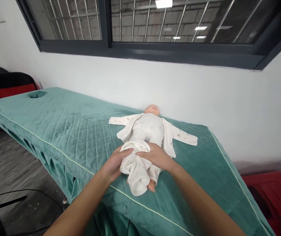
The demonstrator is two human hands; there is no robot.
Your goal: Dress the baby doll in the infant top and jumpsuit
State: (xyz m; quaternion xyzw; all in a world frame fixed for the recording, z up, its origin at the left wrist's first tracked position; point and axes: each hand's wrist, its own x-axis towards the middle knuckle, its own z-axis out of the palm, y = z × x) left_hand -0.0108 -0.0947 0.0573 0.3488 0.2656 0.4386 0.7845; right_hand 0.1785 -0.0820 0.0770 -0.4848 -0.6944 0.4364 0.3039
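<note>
A baby doll [152, 109] lies on its back on a green quilted bed cover [81, 131], its head toward the wall. An open white patterned jacket [184, 137] is spread beneath its pale body, sleeves stretched out to both sides. My left hand [116, 162] grips the left side of bunched white baby trousers [137, 177], thumb on top. From the right, my right hand [157, 155] pinches the same trousers near the waistband. One foot of the doll [151, 186] pokes out at the lower end of the cloth. The other foot is hidden.
The bed stands against a white wall [81, 72] under a dark-framed window [155, 52]. Its near edge has pale piping. A face hole [37, 94] is at the far left. Black and red chairs [12, 87] stand beyond it, and a red object [273, 196] is at right.
</note>
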